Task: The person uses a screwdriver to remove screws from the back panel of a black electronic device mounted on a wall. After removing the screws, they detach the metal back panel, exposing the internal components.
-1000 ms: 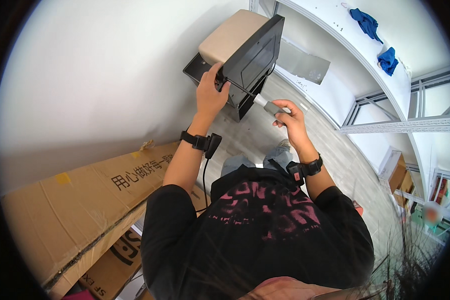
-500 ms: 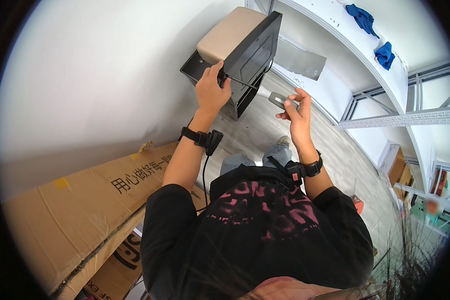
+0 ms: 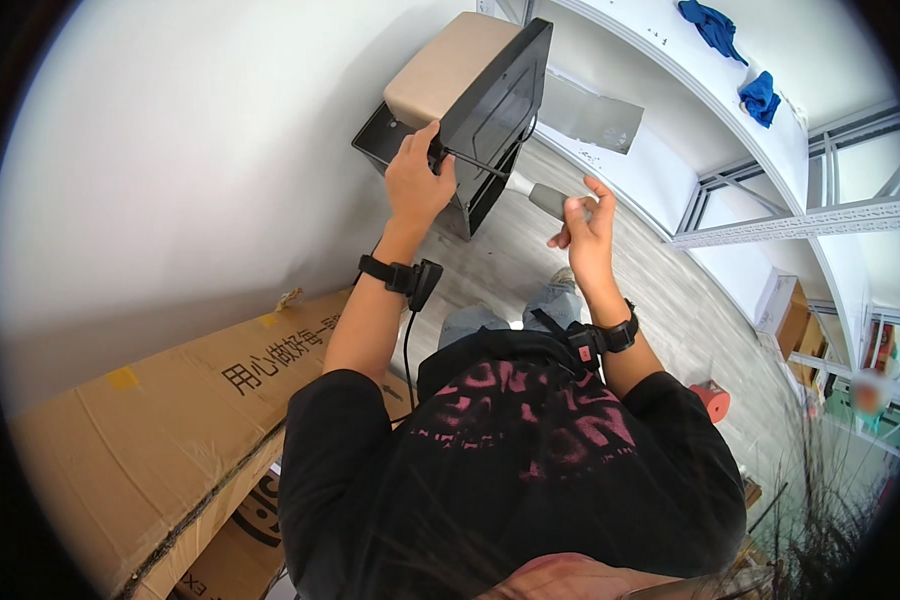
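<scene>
My left hand point(image 3: 419, 182) is closed around a small dark part at the near edge of a black panel point(image 3: 492, 105). The panel stands tilted against a beige, round-cornered box-like body point(image 3: 452, 65), above a black, shallow, tray-like base point(image 3: 382, 130). What exactly the fingers hold there is partly hidden. A screwdriver point(image 3: 547, 198), with a grey handle and a long dark shaft, points toward that spot; its tip is by my left fingers. My right hand point(image 3: 588, 225) pinches the handle's end between thumb and fingers, with the index finger raised.
White shelving point(image 3: 760, 160) curves along the right, with blue cloths point(image 3: 760, 98) on it. A grey sheet point(image 3: 590, 112) lies on a lower shelf. Large cardboard boxes point(image 3: 170, 420) stand at my left, below a white wall point(image 3: 170, 150). A red roll-like object point(image 3: 712, 402) is on the floor.
The screwdriver handle has turned about its axis, and my right fingers have shifted on it. My left hand keeps its hold at the panel's edge. The whole view has moved slightly.
</scene>
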